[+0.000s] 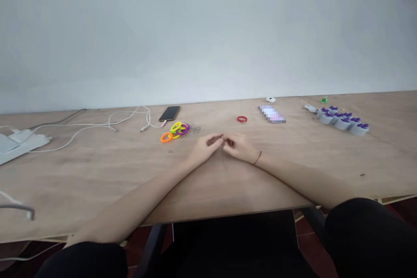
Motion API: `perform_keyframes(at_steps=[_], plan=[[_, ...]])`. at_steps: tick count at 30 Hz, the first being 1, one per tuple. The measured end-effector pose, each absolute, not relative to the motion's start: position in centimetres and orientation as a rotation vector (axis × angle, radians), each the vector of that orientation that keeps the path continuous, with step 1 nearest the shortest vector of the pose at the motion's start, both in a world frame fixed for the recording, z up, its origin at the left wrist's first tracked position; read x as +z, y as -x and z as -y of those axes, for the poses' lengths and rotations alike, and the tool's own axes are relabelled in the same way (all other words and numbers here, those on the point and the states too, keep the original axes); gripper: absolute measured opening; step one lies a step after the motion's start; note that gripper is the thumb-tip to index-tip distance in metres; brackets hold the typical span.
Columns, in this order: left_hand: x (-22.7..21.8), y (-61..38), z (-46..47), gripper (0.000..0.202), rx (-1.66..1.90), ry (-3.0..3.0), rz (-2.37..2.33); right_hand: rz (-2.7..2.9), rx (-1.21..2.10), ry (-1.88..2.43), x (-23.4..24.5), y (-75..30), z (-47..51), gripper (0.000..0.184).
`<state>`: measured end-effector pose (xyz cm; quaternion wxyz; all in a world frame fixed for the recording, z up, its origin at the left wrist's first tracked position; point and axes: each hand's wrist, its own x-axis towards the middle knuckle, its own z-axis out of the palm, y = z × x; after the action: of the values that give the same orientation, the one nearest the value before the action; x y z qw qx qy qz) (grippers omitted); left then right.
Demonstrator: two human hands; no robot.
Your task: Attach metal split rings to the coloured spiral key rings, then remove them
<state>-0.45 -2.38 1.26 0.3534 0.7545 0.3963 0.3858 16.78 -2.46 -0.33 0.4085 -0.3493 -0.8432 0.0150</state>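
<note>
Over the middle of the wooden table, my left hand [204, 147] and my right hand [241, 147] meet at the fingertips. Both are closed in a pinch around something small and thin that I cannot make out. Left of my hands lies a group of coiled plastic rings: an orange coil [166, 137], a yellow coil [176, 127] and a purple coil [185, 129], with yellow-green ones partly beneath. Beside them is a small heap of silvery metal pieces [195, 129]. A red ring [242, 119] rests beyond my right hand. One tiny metal piece [171, 151] sits near my left forearm.
A black phone [170, 113] is plugged into a white cable [130, 113]. Further left stands a white power strip [26, 143]. Behind my right hand lie a pixelated phone [272, 114] and a white case [270, 100]. White pots with purple tops [342, 122] and a green item [324, 100] stand right.
</note>
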Motion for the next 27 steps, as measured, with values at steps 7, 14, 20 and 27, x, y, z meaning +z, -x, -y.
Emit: perform_keyframes(at_steps=[7, 14, 20, 27], plan=[[1.1, -0.4, 2.8, 0.038, 1.016, -1.676, -1.003, 2.129, -0.055, 0.939, -0.1, -17.0, 2.7, 0.014], [1.0, -0.6, 2.6, 0.031, 1.107, -1.722, -1.064, 2.112, -0.070, 1.040, -0.1, -16.4, 2.6, 0.013], [1.6, 0.8, 1.4, 0.029, 1.251, -1.734, -1.136, 2.103, -0.004, 1.080, -0.1, -15.1, 1.9, 0.021], [4.7, 4.5, -0.8, 0.026, 1.511, -1.670, -1.215, 2.447, -0.131, 0.772, 0.1, -9.7, -1.7, 0.023]])
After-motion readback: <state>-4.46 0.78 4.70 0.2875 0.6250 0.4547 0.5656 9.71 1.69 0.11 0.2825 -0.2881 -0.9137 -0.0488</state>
